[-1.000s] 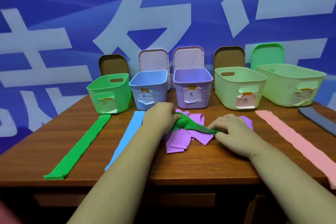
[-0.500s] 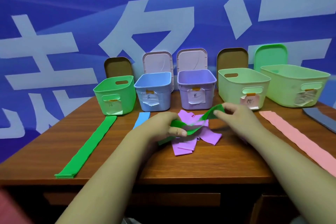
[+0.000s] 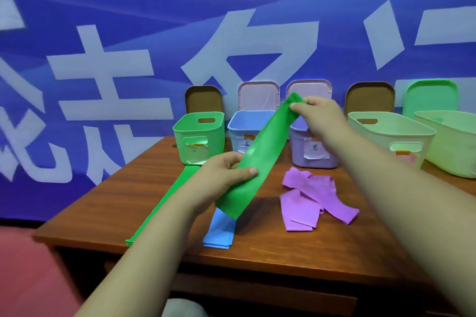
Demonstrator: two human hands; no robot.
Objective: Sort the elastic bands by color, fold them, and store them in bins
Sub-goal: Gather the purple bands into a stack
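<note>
Two-handed hold on one green elastic band (image 3: 260, 162), raised clear of the wooden table (image 3: 154, 188). Pinched at its top end by the right hand (image 3: 319, 116), fingers curled, up in front of the purple bin (image 3: 314, 159). Gripped lower down by the left hand (image 3: 226, 177), thumb laid across the front. Runs taut on a slant, long axis from far upper right to near lower left, with the loose end hanging over a flat blue band (image 3: 220, 233). Crumpled purple bands (image 3: 311, 201) on the table to the right.
</note>
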